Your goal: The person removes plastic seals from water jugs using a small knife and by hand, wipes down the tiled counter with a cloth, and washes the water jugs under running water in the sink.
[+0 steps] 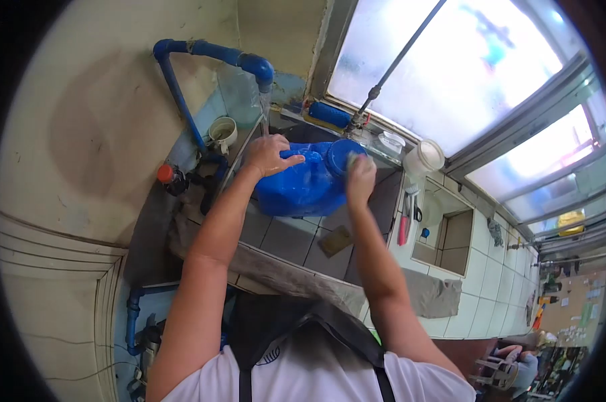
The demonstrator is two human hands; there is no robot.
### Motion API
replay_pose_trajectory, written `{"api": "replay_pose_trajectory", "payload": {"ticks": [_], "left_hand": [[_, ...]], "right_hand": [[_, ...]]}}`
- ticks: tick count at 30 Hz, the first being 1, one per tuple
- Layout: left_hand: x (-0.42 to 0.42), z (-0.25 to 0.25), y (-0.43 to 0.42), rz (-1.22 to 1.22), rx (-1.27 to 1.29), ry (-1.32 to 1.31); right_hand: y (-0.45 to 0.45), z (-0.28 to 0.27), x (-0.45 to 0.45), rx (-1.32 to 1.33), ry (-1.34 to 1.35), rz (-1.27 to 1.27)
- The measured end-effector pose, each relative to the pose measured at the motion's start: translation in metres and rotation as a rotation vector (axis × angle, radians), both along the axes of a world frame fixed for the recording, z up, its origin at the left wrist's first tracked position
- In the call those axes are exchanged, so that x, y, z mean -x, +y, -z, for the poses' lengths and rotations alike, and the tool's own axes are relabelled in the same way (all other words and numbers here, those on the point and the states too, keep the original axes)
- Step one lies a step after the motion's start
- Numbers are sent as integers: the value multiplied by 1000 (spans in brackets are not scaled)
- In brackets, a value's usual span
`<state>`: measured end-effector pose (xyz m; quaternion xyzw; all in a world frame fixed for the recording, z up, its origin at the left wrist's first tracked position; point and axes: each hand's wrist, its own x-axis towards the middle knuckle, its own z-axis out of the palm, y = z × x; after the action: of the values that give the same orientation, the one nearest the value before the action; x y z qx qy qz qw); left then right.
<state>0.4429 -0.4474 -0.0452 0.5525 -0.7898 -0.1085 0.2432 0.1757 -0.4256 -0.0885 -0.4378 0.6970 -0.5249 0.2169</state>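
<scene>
A big blue plastic jug point(299, 191) lies in the tiled sink point(286, 240), wet on its surface, with its round wide mouth or cap point(343, 153) toward the right. My left hand point(268, 157) holds the jug at its upper left, the thumb stretched toward the handle. Fingers of my right hand point(361, 179) are closed around a small pale sponge point(352, 159), mostly hidden, pressed against the rim of the round part. Water point(264, 114) runs from the blue pipe spout point(257, 67) down beside my left hand.
A flat greenish pad point(335, 241) lies on the sink floor. Right of the sink are a red-handled tool point(403, 224), a white tub point(425, 157) and a small tiled basin point(453, 234). To the left stand a mug point(222, 132) and a red-capped bottle point(171, 178). A grey cloth point(437, 295) drapes the front ledge.
</scene>
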Motion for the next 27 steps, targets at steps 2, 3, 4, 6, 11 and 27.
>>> {"api": "replay_pose_trajectory", "payload": {"ticks": [2,3,4,6,11,27], "left_hand": [[-3,2,-2,11,24,0],[-4,5,0,42,42,-8],[-5,6,1,47,31,-19],[-5,6,0,51,34,41],[-4,3,-3,131,26,0],[-12,-58,44,-65,-737,126]], "right_hand": [[27,-3,-22,264,301,9],[37,-14,-21,296,361,-58],[32,-22,-12,66,316,-91],[-8,-20,31,-172,489,-281],[-6,-72,-7,191,967,-466],[-55,-129,-165,-274,942,-730]]}}
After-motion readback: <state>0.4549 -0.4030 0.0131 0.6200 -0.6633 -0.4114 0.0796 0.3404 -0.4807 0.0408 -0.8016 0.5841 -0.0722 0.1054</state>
